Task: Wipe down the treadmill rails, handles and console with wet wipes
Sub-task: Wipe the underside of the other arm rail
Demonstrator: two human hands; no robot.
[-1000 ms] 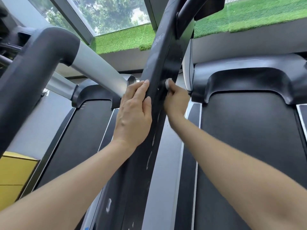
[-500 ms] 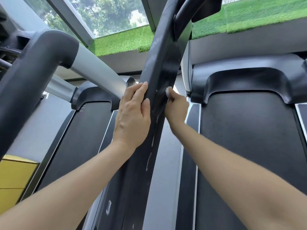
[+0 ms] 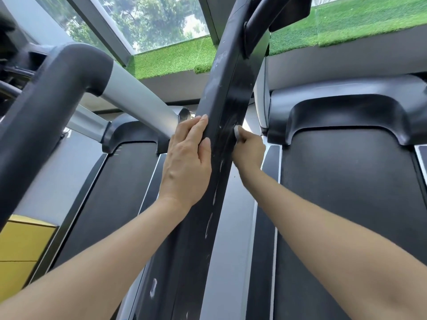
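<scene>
**Upright wipe-down: risks at the current stroke**

Gym floor beside a sloped window, green turf strip on the ledge behind, two treadmills side by side. Notes run left to right.

Far left: a thick black handle (image 3: 53, 93) that continues into a silver tube, apparently untouched; no wet sheen visible on it. Below it, the left machine's belt (image 3: 104, 199).

Centre-left: left hand (image 3: 187, 162) lies flat against the left face of the black upright (image 3: 221, 93), fingers straight, thumb along the front edge. It steadies, it does not grasp anything.

Centre: the upright carries white streaks and flecks running down below the hands, plus a smeared patch at hand height.

Centre-right: right hand (image 3: 248, 151) is clenched round a small white wad, taken to be the wet wipe (image 3: 236, 133), pressed to the upright's right edge. Only a corner of the wipe shows.

Right: second treadmill's belt (image 3: 346, 215) and motor cover.

Risks, as judgement:
- Wipe is bunched small; it probably smears residue rather than lifting it. Streaks would remain.
- Wad may be drying or loaded; refolding or replacing it seems due.
- Bare left palm on the face could leave fresh marks on cleaned area.
- Lower flecks sit well below the current stroke and are easy to miss.
- Handle and console not yet evidently done; much of the task appears outstanding.
</scene>
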